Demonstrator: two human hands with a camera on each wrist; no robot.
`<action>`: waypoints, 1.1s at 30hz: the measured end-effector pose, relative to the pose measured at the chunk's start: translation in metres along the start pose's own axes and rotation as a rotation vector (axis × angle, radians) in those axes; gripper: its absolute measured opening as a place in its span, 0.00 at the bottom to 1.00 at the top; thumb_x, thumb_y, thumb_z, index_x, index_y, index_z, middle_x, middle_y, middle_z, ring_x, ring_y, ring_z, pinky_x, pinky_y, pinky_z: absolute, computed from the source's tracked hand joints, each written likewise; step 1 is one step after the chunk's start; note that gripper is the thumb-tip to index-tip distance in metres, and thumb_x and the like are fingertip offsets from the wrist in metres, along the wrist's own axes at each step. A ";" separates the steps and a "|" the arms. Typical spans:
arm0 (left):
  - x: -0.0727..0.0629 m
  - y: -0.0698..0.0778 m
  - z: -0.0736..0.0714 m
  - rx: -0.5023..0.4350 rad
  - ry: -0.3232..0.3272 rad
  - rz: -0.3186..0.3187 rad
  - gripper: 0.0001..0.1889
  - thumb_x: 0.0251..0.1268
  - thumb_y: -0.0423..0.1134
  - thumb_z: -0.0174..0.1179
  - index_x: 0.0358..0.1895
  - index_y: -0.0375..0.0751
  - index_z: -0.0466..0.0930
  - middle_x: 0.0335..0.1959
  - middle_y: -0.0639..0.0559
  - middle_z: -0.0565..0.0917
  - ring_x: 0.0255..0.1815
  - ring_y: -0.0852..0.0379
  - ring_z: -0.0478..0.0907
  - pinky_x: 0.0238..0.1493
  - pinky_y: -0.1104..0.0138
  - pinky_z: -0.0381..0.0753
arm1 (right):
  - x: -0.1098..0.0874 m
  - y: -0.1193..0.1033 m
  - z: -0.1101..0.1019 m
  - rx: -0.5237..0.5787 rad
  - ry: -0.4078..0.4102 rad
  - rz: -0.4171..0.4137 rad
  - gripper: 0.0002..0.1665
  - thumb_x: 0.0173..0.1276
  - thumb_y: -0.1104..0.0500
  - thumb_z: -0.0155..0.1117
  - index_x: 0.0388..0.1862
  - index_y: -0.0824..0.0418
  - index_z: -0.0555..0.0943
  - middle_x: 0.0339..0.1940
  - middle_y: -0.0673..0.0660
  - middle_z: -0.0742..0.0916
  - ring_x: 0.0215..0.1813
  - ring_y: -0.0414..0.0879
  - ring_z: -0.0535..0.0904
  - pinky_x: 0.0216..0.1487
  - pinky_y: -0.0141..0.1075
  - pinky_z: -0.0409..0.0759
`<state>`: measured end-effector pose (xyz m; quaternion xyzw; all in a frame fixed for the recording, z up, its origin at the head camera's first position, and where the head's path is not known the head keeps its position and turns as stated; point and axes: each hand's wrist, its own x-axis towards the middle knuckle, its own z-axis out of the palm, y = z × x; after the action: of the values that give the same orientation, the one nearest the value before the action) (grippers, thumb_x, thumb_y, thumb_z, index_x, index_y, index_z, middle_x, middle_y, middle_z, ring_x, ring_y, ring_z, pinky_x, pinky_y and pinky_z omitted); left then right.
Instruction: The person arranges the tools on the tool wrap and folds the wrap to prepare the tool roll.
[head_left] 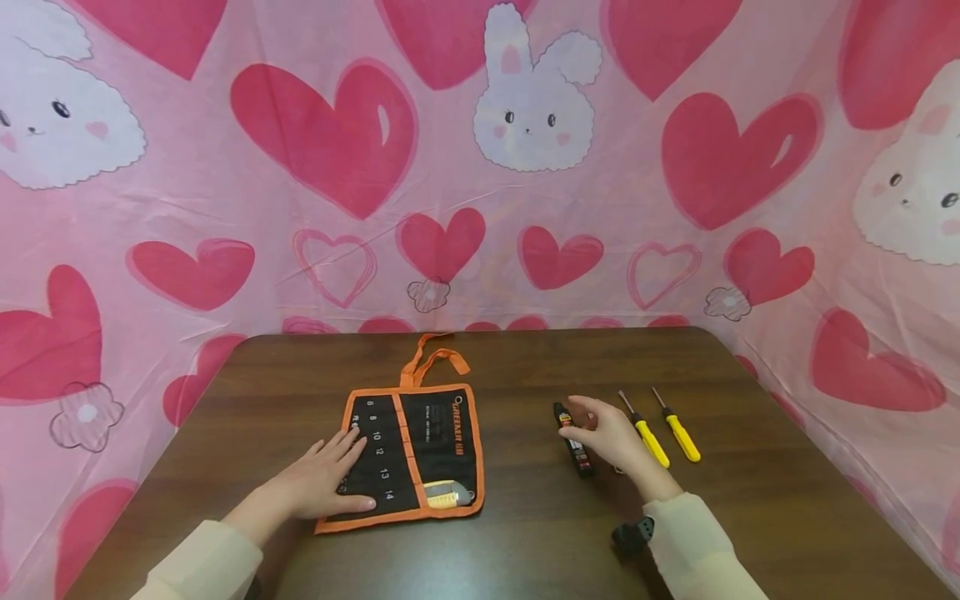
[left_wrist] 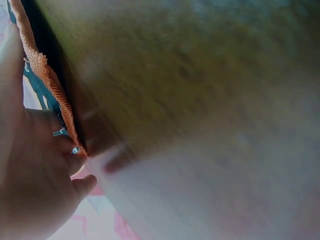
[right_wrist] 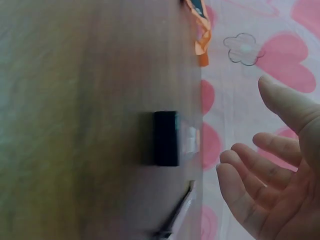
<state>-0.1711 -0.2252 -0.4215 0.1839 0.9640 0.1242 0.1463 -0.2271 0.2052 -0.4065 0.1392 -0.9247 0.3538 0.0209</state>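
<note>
"Status?"
"Left hand [head_left: 326, 482] lies flat on the black pouch [head_left: 408, 454], lower left of centre. Grip slack, fingers straight, nothing held."
"Other side?"
"Right hand [head_left: 611, 435] hovers near the black box [head_left: 578, 457], lower right of centre; grip loose, fingers bent, holding nothing."
"Rest?"
"Two yellow-handled screwdrivers [head_left: 681, 435] on the table [head_left: 525, 542], farther right. Yellow-and-grey tool [head_left: 446, 495] at pouch's lower right."

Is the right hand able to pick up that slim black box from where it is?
Probably yes: the right hand is just by the slim black box, thumb and fingers apart and holding nothing, and the right wrist view shows nothing lying between them.
</note>
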 end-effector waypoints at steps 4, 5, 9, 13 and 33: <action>0.000 0.001 -0.001 -0.005 -0.005 -0.003 0.53 0.47 0.72 0.54 0.69 0.33 0.56 0.70 0.35 0.53 0.69 0.37 0.47 0.63 0.41 0.45 | -0.003 0.004 0.000 -0.014 -0.020 0.054 0.34 0.57 0.53 0.69 0.59 0.68 0.72 0.51 0.65 0.80 0.45 0.56 0.75 0.44 0.46 0.77; 0.000 0.001 -0.001 -0.007 -0.006 -0.004 0.53 0.47 0.72 0.54 0.69 0.33 0.56 0.70 0.35 0.53 0.69 0.37 0.47 0.63 0.41 0.45 | -0.003 0.005 0.000 -0.018 -0.023 0.063 0.34 0.57 0.53 0.69 0.59 0.68 0.72 0.53 0.66 0.79 0.45 0.55 0.75 0.44 0.47 0.77; 0.000 0.001 -0.002 -0.006 -0.009 -0.008 0.53 0.47 0.72 0.54 0.69 0.33 0.56 0.70 0.35 0.53 0.69 0.37 0.47 0.63 0.42 0.45 | -0.003 0.007 0.002 -0.041 -0.034 0.085 0.34 0.57 0.53 0.70 0.59 0.68 0.72 0.53 0.66 0.79 0.42 0.53 0.76 0.42 0.45 0.78; 0.001 0.000 -0.001 -0.001 -0.009 -0.009 0.53 0.47 0.72 0.54 0.69 0.33 0.56 0.70 0.34 0.53 0.69 0.37 0.47 0.63 0.42 0.45 | -0.004 0.010 0.004 -0.067 -0.067 0.111 0.35 0.56 0.54 0.70 0.59 0.68 0.72 0.46 0.63 0.82 0.40 0.52 0.77 0.41 0.45 0.77; 0.001 0.001 -0.002 0.001 -0.006 -0.002 0.53 0.47 0.72 0.54 0.68 0.32 0.56 0.69 0.34 0.53 0.69 0.37 0.47 0.63 0.42 0.46 | -0.003 0.005 0.009 -0.117 -0.198 0.249 0.33 0.51 0.56 0.74 0.53 0.68 0.73 0.25 0.56 0.76 0.21 0.46 0.72 0.19 0.36 0.76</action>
<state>-0.1724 -0.2244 -0.4200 0.1833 0.9639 0.1229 0.1493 -0.2254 0.2032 -0.4171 0.0564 -0.9514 0.2836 -0.1060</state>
